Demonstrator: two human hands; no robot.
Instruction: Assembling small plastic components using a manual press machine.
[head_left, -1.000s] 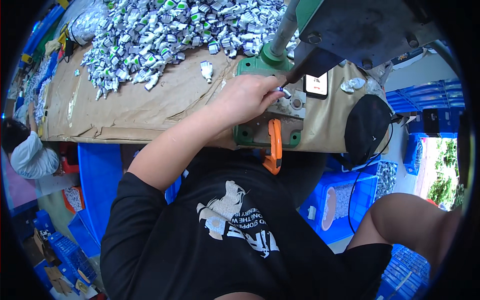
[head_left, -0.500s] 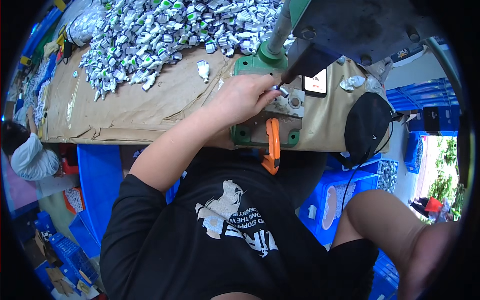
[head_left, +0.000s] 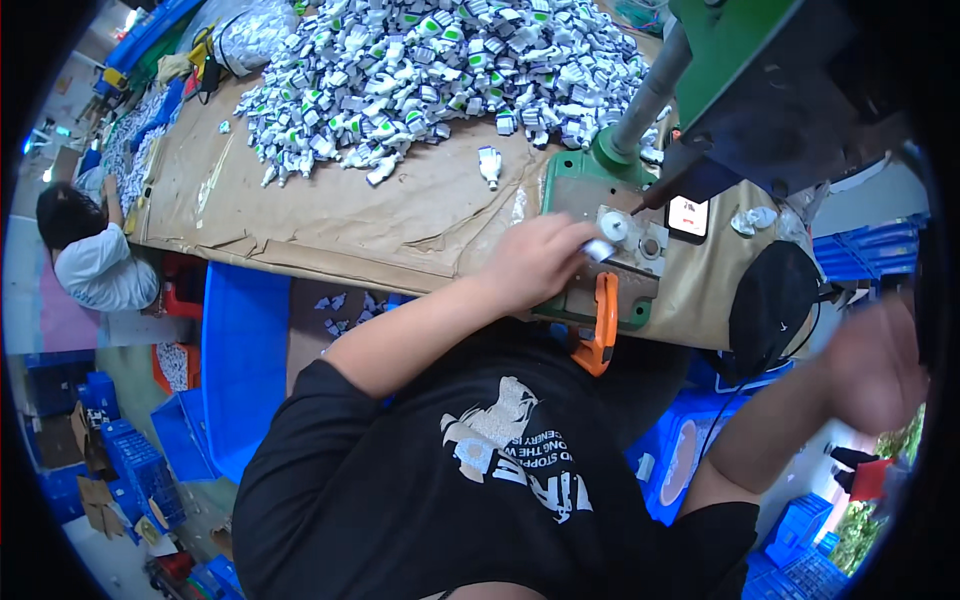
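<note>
My left hand (head_left: pixel 540 260) is closed on a small white-and-blue plastic piece (head_left: pixel 599 250) at its fingertips. It is over the metal plate of a green bench press (head_left: pixel 572 190). Right beside the piece, a round white part (head_left: pixel 613 226) sits on that plate, below the dark tip of the press ram (head_left: pixel 655 198). Far over on the right, my right hand (head_left: pixel 880 370) is raised and smeared by motion, so its fingers cannot be made out. An orange handle (head_left: pixel 603 325) sticks out at the front of the press base.
A large heap of small white, blue and green pieces (head_left: pixel 400 85) covers the back of the paper-covered table (head_left: pixel 330 205); one loose piece (head_left: pixel 489 167) lies apart. A phone (head_left: pixel 688 216) and black cap (head_left: pixel 772 295) are right of the press. Another person (head_left: pixel 105 265) sits at far left.
My left hand has drawn back from beneath the ram, showing the round white part. My right hand has risen at the right. The whole view has shifted.
</note>
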